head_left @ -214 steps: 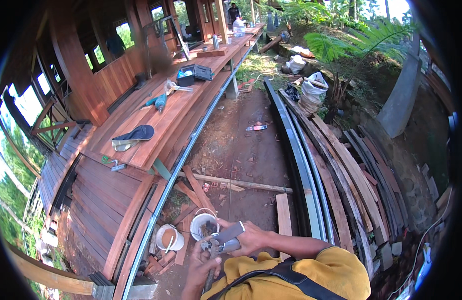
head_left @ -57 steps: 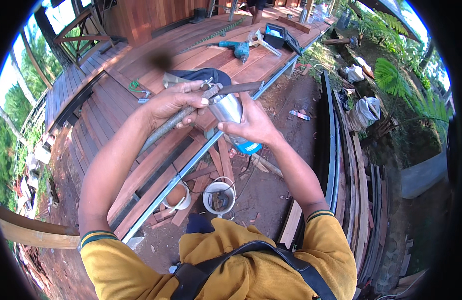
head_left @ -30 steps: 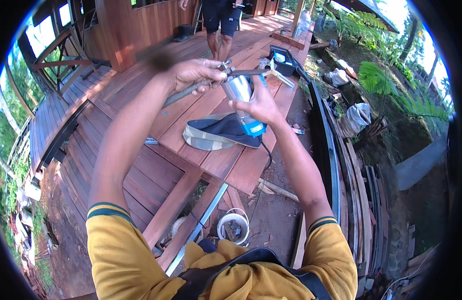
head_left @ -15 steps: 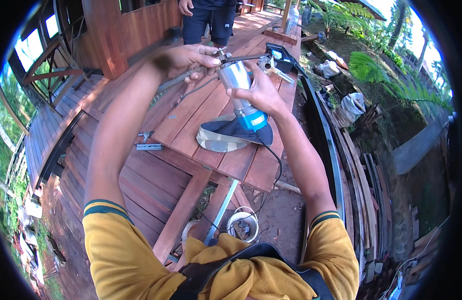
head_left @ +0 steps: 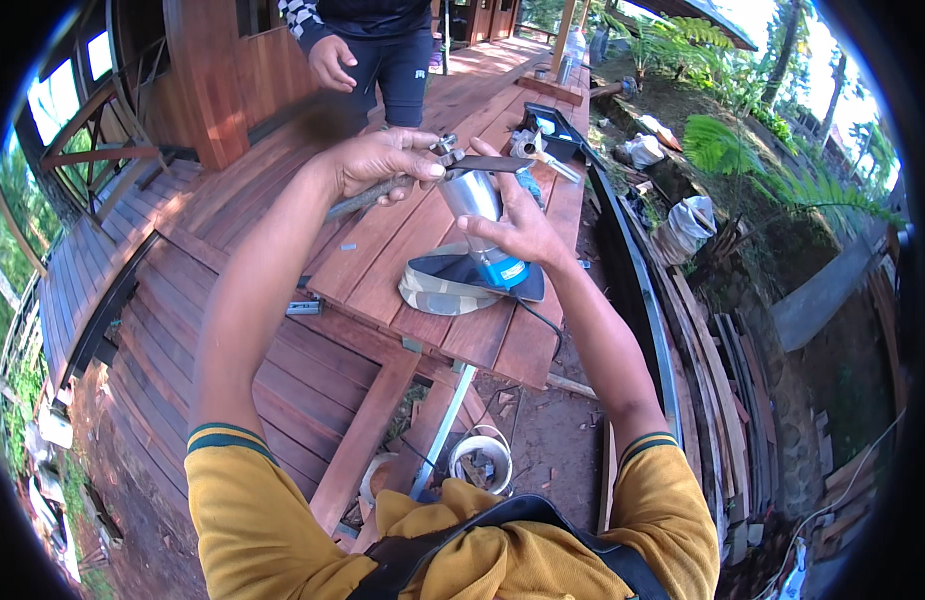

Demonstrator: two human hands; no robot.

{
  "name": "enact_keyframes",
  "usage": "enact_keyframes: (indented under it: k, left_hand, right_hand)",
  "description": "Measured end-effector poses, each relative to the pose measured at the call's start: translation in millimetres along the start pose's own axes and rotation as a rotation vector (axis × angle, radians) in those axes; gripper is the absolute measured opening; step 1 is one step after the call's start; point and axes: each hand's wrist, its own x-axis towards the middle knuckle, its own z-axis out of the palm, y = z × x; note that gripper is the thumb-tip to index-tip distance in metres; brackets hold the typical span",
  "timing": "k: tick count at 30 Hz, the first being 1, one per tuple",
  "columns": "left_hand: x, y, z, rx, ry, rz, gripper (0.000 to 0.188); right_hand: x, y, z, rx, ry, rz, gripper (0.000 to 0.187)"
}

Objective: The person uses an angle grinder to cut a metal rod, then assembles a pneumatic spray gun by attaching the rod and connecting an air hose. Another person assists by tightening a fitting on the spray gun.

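Note:
My right hand is wrapped round the silver body of a handheld power tool with a blue end. A black cord runs from that lower end. My left hand is closed on a grey-brown rod, its fingertips pinching a small metal fitting by the tool's upper end. Across that end lies a dark flat strip, meeting both hands; which one holds it I cannot tell. Behind the blue end, a camouflage cap rests on the plank table.
A silver metal tool part and a black open case lie at the table's far right. A person stands beyond the table. Below its front edge sits a white bucket. Stacked boards line the right.
The dark strip has turned its flat side into view above the power tool. Both hands have dipped slightly. The person beyond has come nearer and to the left.

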Motion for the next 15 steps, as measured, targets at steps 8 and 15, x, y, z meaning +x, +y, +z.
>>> enact_keyframes:
  k: [8, 15]
  left_hand:
    - [-5.5, 2.0, 22.5, 0.068, -0.045, 0.003, 0.074]
    - [4.8, -0.2, 51.9, 0.569, 0.189, 0.223, 0.08]
  right_hand:
    - [-19.9, 1.0, -4.0, 0.007, -0.048, 0.014, 0.093]
    - [-35.9, -11.7, -8.3, -0.168, 0.03, -0.02, 0.087]
